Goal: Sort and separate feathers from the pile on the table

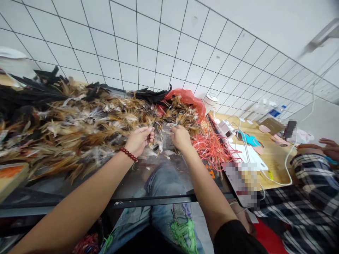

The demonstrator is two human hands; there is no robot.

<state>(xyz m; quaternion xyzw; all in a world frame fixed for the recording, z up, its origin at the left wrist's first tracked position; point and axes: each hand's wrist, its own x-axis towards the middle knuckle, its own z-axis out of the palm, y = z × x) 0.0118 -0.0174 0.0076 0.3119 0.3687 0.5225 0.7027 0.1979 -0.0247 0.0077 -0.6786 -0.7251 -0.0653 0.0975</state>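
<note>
Working at the near edge of a feather pile: both hands are over the middle of the glass bench, close together, not touching.

Left hand: fingers curled tight to the thumb, pinched on a small feather bunch that sits just right of it. Red bead bracelet on that wrist.

Right hand: back of the hand faces the camera, fingers bent down into the feathers. Fingertips are hidden, so can't tell if it grips anything.

Small feather bunch lies between the two hands, at the pile's near edge, roughly mid-bench.

Pile: brown, tan and black feathers. It runs from the bench's left edge along the back edge against the tiled wall, ending just past the right hand.

Red plastic bag lies on the pile's right end, near the back edge. Loose red bands are heaped just right of the right hand, touching the pile. White cup stands behind them by the wall.

Further right is a wooden bench with white cables on it. Another person is at its right edge: plaid sleeve, co-worker's hand above it, well apart from the feathers.

Jeans show below the bench's near edge.
</note>
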